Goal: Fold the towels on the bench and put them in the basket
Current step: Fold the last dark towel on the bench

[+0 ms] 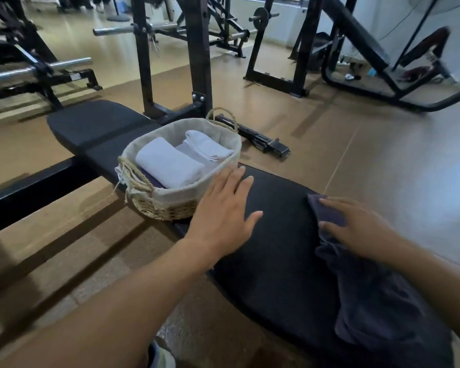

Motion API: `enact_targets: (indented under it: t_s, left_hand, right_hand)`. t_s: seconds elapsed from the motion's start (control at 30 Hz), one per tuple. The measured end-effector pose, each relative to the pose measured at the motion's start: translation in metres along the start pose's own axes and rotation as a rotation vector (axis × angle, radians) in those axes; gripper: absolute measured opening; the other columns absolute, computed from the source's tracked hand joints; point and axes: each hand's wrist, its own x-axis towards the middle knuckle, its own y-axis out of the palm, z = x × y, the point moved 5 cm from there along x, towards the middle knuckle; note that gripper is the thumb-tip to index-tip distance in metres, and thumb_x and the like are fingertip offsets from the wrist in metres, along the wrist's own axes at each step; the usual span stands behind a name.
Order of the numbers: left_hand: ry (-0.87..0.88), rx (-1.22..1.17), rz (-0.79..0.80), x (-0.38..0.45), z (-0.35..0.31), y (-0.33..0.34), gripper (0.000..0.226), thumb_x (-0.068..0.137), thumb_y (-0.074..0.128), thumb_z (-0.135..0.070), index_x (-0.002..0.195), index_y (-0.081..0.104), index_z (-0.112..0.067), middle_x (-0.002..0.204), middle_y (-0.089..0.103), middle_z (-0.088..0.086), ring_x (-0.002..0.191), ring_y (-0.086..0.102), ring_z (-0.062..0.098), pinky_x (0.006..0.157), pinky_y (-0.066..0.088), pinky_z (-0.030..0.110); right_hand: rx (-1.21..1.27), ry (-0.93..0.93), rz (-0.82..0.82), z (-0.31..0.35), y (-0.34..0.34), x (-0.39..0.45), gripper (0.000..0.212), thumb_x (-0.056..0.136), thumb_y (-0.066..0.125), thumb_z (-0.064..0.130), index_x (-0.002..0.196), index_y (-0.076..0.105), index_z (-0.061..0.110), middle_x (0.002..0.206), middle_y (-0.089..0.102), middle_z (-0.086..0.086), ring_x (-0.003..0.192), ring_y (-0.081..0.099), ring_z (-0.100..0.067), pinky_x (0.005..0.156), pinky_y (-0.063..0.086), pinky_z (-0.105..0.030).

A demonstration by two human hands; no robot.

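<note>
A woven basket (168, 208) with a cloth liner stands on the black padded bench (274, 261). Inside it lie two folded white towels (168, 166) over something dark purple. A dark purple towel (377, 301) lies crumpled on the bench's right side, hanging toward me. My left hand (223, 211) hovers flat with fingers spread, just right of the basket's rim. My right hand (361, 229) rests on the far corner of the purple towel, and its thumb seems tucked under the cloth edge.
Black rack uprights (197, 54) rise directly behind the bench. Barbells (37, 69) and other gym machines stand at left and far right. A black metal bar (263, 140) lies on the brown floor beyond the basket.
</note>
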Motion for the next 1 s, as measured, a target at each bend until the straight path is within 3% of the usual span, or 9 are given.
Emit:
enact_targets:
  t_s: [0.17,0.33,0.47,0.53,0.6,0.7,0.8,0.9,1.0]
  left_hand:
    - [0.191,-0.014,0.131,-0.009,-0.026,0.032,0.073,0.095,0.049,-0.062,0.152,0.041,-0.017,0.162,0.033,0.001,0.156,0.008,0.019,0.127,0.013,0.042]
    - [0.159,-0.130,0.201,-0.012,-0.026,0.048,0.069,0.094,0.056,-0.059,0.149,0.044,-0.020,0.157,0.041,-0.002,0.154,0.017,0.016,0.126,0.017,0.038]
    - [0.187,-0.217,0.208,-0.013,-0.032,0.054,0.065,0.089,0.069,-0.040,0.147,0.046,-0.021,0.152,0.047,-0.001,0.150,0.027,0.017,0.124,0.022,0.035]
    - [0.223,-0.212,0.260,-0.012,-0.032,0.057,0.077,0.079,0.076,-0.028,0.148,0.044,-0.023,0.154,0.044,0.000,0.151,0.027,0.019,0.125,0.021,0.035]
    - [0.268,-0.197,0.333,-0.011,-0.030,0.059,0.075,0.070,0.075,-0.027,0.142,0.053,-0.024,0.151,0.049,0.001,0.149,0.032,0.021,0.123,0.025,0.036]
    - [0.242,-0.204,0.326,-0.009,-0.026,0.054,0.043,0.073,0.065,-0.034,0.114,0.071,-0.025,0.118,0.071,0.000,0.120,0.061,0.025,0.102,0.047,0.038]
    - [0.098,-0.160,0.301,-0.006,-0.017,0.049,0.022,0.088,0.053,-0.038,0.104,0.065,-0.031,0.104,0.073,-0.004,0.102,0.065,0.024,0.081,0.051,0.039]
    - [-0.025,-0.141,0.377,-0.003,-0.007,0.052,0.031,0.093,0.034,-0.045,0.089,0.057,-0.025,0.104,0.072,0.005,0.102,0.064,0.031,0.079,0.050,0.042]
    - [-0.139,-0.095,0.426,-0.002,-0.001,0.054,0.033,0.095,0.030,-0.042,0.078,0.052,-0.024,0.108,0.070,0.010,0.103,0.063,0.035,0.074,0.043,0.040]
  right_hand:
    - [0.103,0.215,0.136,-0.040,0.001,-0.013,0.087,0.070,0.075,0.067,0.144,0.052,0.026,0.143,0.058,-0.001,0.127,0.056,-0.024,0.104,0.046,-0.039]
    - [-0.022,0.226,0.168,-0.036,0.019,-0.020,0.079,0.075,0.073,0.065,0.142,0.051,0.030,0.141,0.058,0.000,0.126,0.057,-0.024,0.102,0.046,-0.037]
    - [0.130,-0.038,0.207,-0.001,0.027,-0.023,0.049,0.078,0.077,0.034,0.125,0.061,0.040,0.117,0.066,0.016,0.107,0.062,-0.007,0.091,0.045,-0.022]
    - [0.193,-0.237,0.299,0.026,0.032,-0.030,0.046,0.079,0.076,0.024,0.121,0.065,0.040,0.108,0.062,0.028,0.099,0.059,0.007,0.086,0.040,-0.010]
    - [0.268,-0.356,0.336,0.044,0.034,-0.034,0.045,0.082,0.073,0.016,0.121,0.066,0.037,0.112,0.064,0.026,0.104,0.060,0.006,0.091,0.043,-0.011]
    - [0.333,-0.390,0.212,0.049,0.029,-0.028,0.046,0.083,0.070,0.012,0.123,0.064,0.036,0.116,0.066,0.021,0.108,0.061,0.001,0.096,0.047,-0.023]
    - [0.241,-0.232,-0.008,0.035,0.023,-0.020,0.050,0.083,0.074,0.040,0.129,0.055,0.041,0.123,0.057,0.018,0.112,0.054,-0.003,0.100,0.047,-0.034]
    - [0.229,-0.138,-0.129,0.026,0.014,-0.017,0.044,0.082,0.072,0.052,0.121,0.057,0.039,0.114,0.056,0.018,0.105,0.054,-0.004,0.094,0.047,-0.031]
    - [0.257,-0.156,-0.176,0.031,0.001,-0.021,0.024,0.083,0.070,0.054,0.092,0.060,0.034,0.083,0.062,0.015,0.078,0.056,0.000,0.073,0.049,-0.028]
